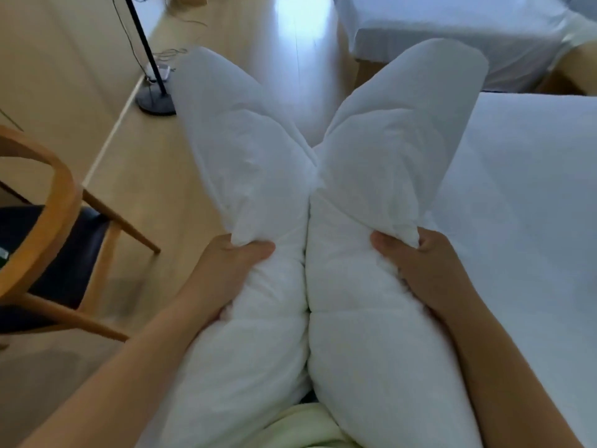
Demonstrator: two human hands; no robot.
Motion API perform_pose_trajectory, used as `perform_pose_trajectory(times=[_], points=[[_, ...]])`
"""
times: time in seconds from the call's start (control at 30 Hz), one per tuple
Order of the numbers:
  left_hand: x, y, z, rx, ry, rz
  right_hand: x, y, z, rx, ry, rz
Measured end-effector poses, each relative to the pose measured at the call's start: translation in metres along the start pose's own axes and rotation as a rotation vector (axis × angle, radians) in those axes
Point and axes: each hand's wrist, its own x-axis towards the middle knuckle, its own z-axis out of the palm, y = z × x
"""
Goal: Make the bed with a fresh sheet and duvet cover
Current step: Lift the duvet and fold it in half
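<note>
A thick white quilted duvet (pixel 310 253) is bunched up in front of me, folded into two puffy lobes that spread apart toward the far side. My left hand (pixel 226 273) grips the left lobe, thumb on top and fingers curled under the fabric. My right hand (pixel 423 270) grips the right lobe the same way. To the right lies the bed (pixel 533 221) covered with a smooth white sheet. A pale green cloth (pixel 307 428) shows at the bottom, under the duvet.
A wooden chair with a dark seat (pixel 58 253) stands at the left. A black floor lamp base (pixel 156 103) and cables sit on the wooden floor beyond it. A second white-covered bed (pixel 452 37) is at the top right, across a strip of floor.
</note>
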Motion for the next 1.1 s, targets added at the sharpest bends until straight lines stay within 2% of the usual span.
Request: perform_pose_trajectory(times=[0.17, 0.23, 0.37, 0.53, 0.77, 0.93, 1.1], points=[[0.147, 0.072, 0.059, 0.047, -0.046, -0.017, 0.152, -0.016, -0.021, 0.002, 0.044, 0.041], [0.220, 0.097, 0.096, 0.032, -0.037, -0.003, 0.240, -0.019, -0.038, -0.005, 0.037, 0.022], [0.301, 0.137, 0.132, 0.018, 0.022, 0.014, 0.351, -0.039, -0.052, -0.021, 0.008, -0.011], [0.412, 0.208, 0.155, -0.043, 0.105, 0.088, 0.496, -0.096, -0.061, -0.022, -0.063, -0.070], [0.610, 0.283, 0.168, -0.058, 0.156, 0.051, 0.719, -0.146, -0.025, -0.054, -0.123, -0.104], [0.762, 0.368, 0.184, -0.016, 0.080, 0.064, 0.869, -0.196, -0.018, 0.037, -0.077, -0.061], [0.889, 0.427, 0.218, -0.011, 0.026, 0.004, 0.999, -0.212, -0.024, 0.069, -0.040, 0.007]])
